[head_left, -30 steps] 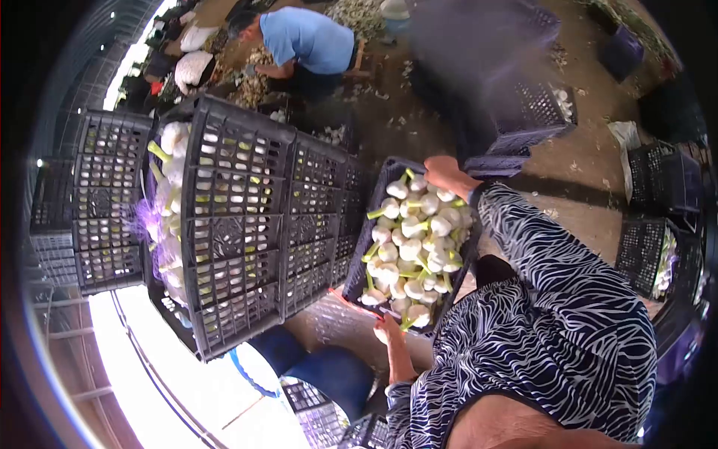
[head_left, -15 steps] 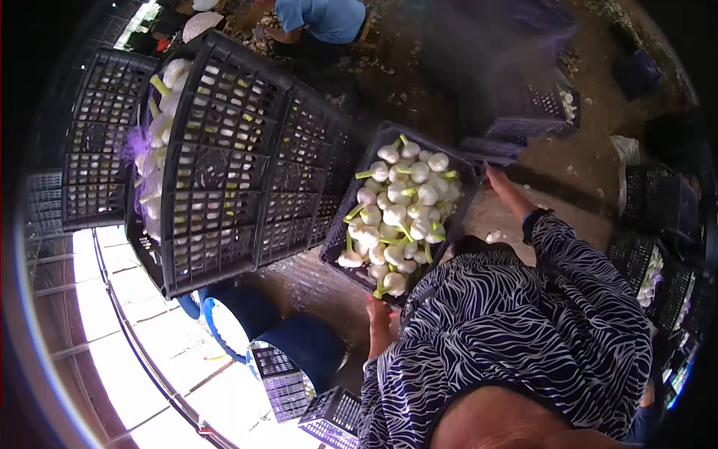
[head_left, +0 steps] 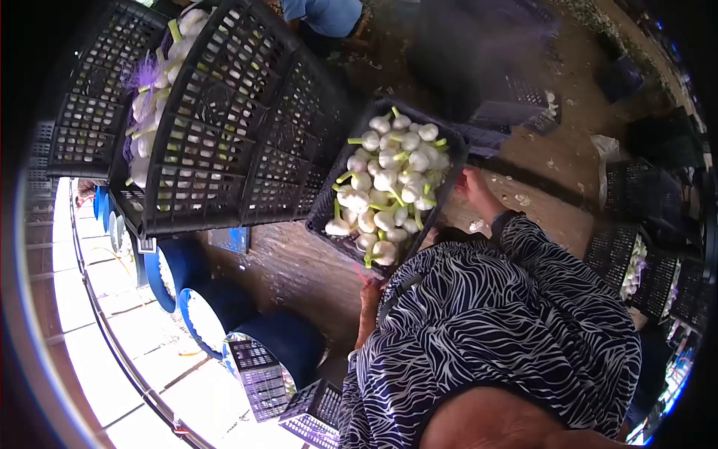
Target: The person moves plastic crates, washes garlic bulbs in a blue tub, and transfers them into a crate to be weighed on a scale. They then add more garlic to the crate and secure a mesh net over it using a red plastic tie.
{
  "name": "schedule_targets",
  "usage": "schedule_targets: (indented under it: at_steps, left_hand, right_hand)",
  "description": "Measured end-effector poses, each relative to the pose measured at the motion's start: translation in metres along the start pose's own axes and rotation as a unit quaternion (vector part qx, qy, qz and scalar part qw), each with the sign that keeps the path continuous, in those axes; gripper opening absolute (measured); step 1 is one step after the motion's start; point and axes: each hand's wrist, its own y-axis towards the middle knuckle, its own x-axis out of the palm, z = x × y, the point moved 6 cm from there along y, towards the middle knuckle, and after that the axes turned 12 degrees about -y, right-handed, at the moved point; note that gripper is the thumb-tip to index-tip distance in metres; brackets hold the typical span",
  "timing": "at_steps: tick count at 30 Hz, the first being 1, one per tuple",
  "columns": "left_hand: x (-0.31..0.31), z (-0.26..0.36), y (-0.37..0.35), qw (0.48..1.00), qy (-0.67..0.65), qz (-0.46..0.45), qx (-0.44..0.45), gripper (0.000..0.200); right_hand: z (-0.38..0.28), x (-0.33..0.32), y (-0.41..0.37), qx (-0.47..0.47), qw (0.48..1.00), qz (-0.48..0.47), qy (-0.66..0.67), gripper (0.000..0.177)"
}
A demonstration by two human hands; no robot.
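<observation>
A black crate [head_left: 326, 206] heaped with garlic bulbs [head_left: 389, 179] tilts at centre, the right hand [head_left: 473, 187] with fingers curled on its 3 o'clock rim, the left hand [head_left: 370, 293] at its 6 o'clock corner, its fingers hidden so I cannot tell, and stacked crates [head_left: 224, 127] at 9 o'clock.

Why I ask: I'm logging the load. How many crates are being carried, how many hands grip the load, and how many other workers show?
Carried crate, full of garlic bulbs: 1
Hands gripping it, left hand and right hand: 2
Other person, in a blue shirt: 1
Total: 4
</observation>
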Motion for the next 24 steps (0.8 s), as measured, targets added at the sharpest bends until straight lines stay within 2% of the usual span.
schedule_targets:
  at_steps: [2,3,5,8,11,14,16,17,18,20,22,23,24]
  left_hand:
    - [0.003,-0.017,-0.005,0.996,-0.074,0.002,-0.046,0.014]
    - [0.001,-0.021,-0.003,0.999,0.033,0.02,0.018,0.015]
    - [0.01,-0.031,-0.002,0.999,-0.037,0.029,-0.015,0.014]
    - [0.024,-0.027,0.006,0.974,-0.208,0.053,-0.075,0.015]
    - [0.033,-0.028,0.011,0.937,-0.328,0.075,-0.094,0.015]
    - [0.034,-0.027,0.008,0.921,-0.367,0.107,-0.075,0.015]
    - [0.033,-0.02,-0.006,0.925,-0.356,0.122,-0.059,0.016]
    - [0.03,-0.025,-0.016,0.919,-0.343,0.156,-0.117,0.017]
    - [0.035,-0.027,-0.024,0.883,-0.422,0.172,-0.108,0.017]
    - [0.019,0.015,-0.044,0.874,-0.437,0.2,-0.074,0.018]
    - [-0.006,0.063,-0.066,0.826,-0.48,0.249,-0.159,0.019]
    - [-0.02,0.088,-0.07,0.791,-0.525,0.275,-0.152,0.017]
    - [-0.025,0.088,-0.066,0.81,-0.499,0.272,-0.147,0.014]
  right_hand:
    - [-0.004,-0.004,-0.007,-0.004,0.997,0.065,0.039,0.016]
    - [-0.001,-0.002,-0.01,-0.007,0.997,0.057,0.047,0.017]
    - [-0.009,-0.002,-0.018,-0.004,0.998,0.037,0.049,0.02]
    - [-0.021,0.0,-0.03,-0.002,0.999,0.007,0.054,0.027]
    - [-0.031,0.006,-0.032,-0.017,0.999,0.025,-0.018,0.033]
    - [-0.038,-0.003,-0.032,-0.038,0.993,0.102,-0.047,0.029]
    - [-0.04,-0.01,-0.04,-0.044,0.993,0.107,-0.036,0.027]
    - [-0.049,-0.01,-0.041,-0.05,0.992,0.108,-0.031,0.026]
    - [-0.06,-0.007,-0.043,-0.075,0.991,0.105,-0.038,0.025]
    - [-0.077,0.001,-0.042,-0.119,0.986,0.1,-0.06,0.024]
    - [-0.08,0.001,-0.035,-0.13,0.982,0.115,-0.076,0.024]
    - [-0.08,-0.001,-0.039,-0.134,0.981,0.116,-0.081,0.023]
    - [-0.08,-0.003,-0.041,-0.137,0.98,0.117,-0.085,0.023]
